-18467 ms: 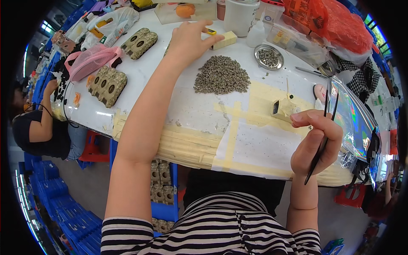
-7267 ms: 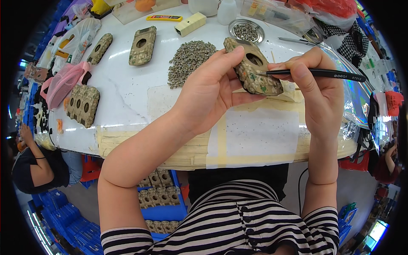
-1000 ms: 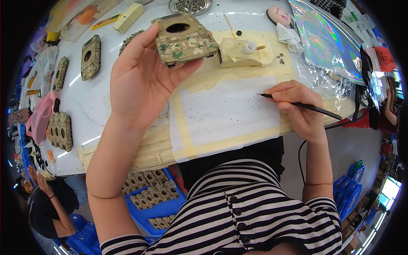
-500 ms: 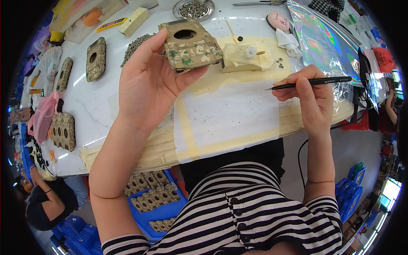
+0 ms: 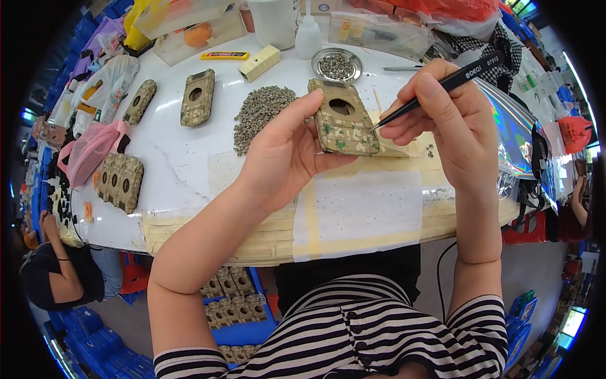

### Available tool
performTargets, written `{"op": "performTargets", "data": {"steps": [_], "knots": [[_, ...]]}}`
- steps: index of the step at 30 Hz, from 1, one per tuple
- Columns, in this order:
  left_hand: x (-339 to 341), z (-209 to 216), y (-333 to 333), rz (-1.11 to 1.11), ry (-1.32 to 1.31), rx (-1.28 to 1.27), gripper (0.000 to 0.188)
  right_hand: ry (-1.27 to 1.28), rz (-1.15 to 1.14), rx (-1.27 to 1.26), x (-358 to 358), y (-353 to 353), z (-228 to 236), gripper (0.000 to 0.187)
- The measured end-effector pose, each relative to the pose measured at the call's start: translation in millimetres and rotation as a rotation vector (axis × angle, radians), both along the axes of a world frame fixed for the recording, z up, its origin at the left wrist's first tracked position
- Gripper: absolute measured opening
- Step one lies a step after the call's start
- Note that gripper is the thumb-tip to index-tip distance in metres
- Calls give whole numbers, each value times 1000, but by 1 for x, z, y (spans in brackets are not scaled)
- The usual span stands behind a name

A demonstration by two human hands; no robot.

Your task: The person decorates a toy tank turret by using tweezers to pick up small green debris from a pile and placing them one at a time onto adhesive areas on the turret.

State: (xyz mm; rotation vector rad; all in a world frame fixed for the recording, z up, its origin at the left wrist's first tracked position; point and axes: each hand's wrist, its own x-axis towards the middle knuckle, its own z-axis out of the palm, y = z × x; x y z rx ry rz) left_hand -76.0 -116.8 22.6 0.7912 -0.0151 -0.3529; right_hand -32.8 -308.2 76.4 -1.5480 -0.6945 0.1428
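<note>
- Nearest, under the table edge, a blue crate [image 5: 243, 316] of more camouflage-patterned pieces sits just left of the person's striped shirt.
- The white round table [image 5: 183, 164] carries a taped paper sheet [image 5: 363, 208] at its near edge, directly below the two raised hands.
- The left hand [image 5: 281, 155] grasps a camouflage case [image 5: 342, 125] with a round hole near its top – thumb under its lower edge, fingers curled behind its left side – and holds it tilted above the paper sheet.
- The right hand [image 5: 451, 120] is pinched closed on black tweezers [image 5: 435, 88]; their tip touches the right edge of the camouflage case, or is a hair off it – I cannot tell which.
- Just left of the case, on the table, lies a grey heap of small beads [image 5: 259, 114].
- Behind the case, farther up the table, stands a small metal dish [image 5: 337, 63] holding more of the same beads.
- Left of the heap lie two more cases [image 5: 197, 96], flat and apart from each other.
- Farther left still, near the table's edge, a stack of similar pieces [image 5: 121, 180] rests beside a pink mesh bag [image 5: 88, 151].
- At the far side, beyond the dish, stand a white squeeze bottle [image 5: 309, 38] and a cream block [image 5: 260, 62].
</note>
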Motion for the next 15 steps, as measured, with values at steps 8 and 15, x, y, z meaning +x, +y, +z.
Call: {"op": "performTargets", "data": {"steps": [8, 15], "knots": [[-3, -3, -3, 15, 48, 23, 41, 4, 21, 48, -3, 9, -9, 27], [-3, -2, -6, 18, 77, 66, 41, 51, 43, 69, -1, 8, -13, 24]]}}
